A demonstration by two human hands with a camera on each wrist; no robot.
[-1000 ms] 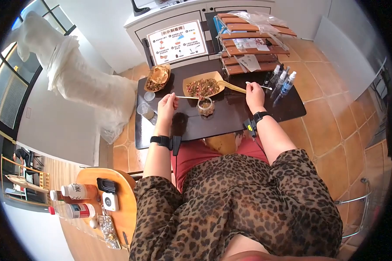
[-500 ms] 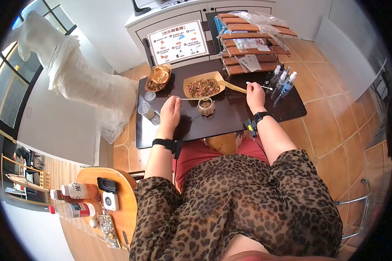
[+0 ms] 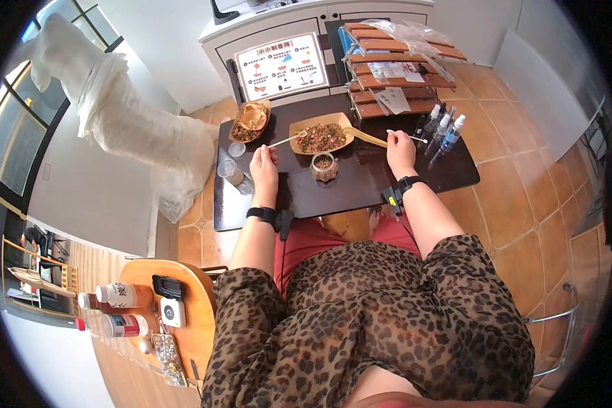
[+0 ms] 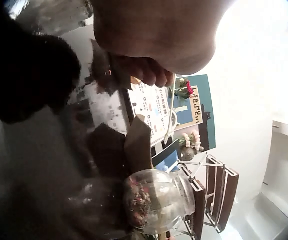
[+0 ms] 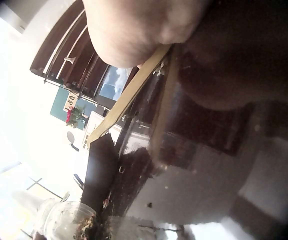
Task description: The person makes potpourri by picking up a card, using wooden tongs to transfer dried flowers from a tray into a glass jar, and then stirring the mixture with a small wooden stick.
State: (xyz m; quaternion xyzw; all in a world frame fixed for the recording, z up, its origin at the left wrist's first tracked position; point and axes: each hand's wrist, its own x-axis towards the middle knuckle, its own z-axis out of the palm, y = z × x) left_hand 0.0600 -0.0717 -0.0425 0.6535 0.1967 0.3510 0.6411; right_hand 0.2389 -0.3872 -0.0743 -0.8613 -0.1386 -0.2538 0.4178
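Observation:
A thin white spoon (image 3: pixel 283 141) is pinched in the left hand (image 3: pixel 264 168), its bowl at the left part of a paper tray (image 3: pixel 296 147) of dried petals (image 3: pixel 321 137). Its stem (image 4: pixel 171 109) also shows in the left wrist view. The right hand (image 3: pixel 401 153) grips a flat tan strip (image 3: pixel 368 137) that reaches the tray's right end; a white stick end (image 3: pixel 420 139) pokes out beyond that hand. Between the hands, nearer the body, stands an open glass jar (image 3: pixel 324 167) with petals inside, upright. Fingertips of both hands are partly hidden in the wrist views.
On the dark table (image 3: pixel 299 197) are a second paper tray (image 3: pixel 250 122) at back left, clear cups (image 3: pixel 230 170) at left and spray bottles (image 3: pixel 449 132) at right. Behind stand a printed sign (image 3: pixel 281 64) and a slatted wooden rack (image 3: pixel 394 71).
The left hand's spoon has gone from the jar's mouth up and away to the petal tray. The right hand stays in about the same place with the strip.

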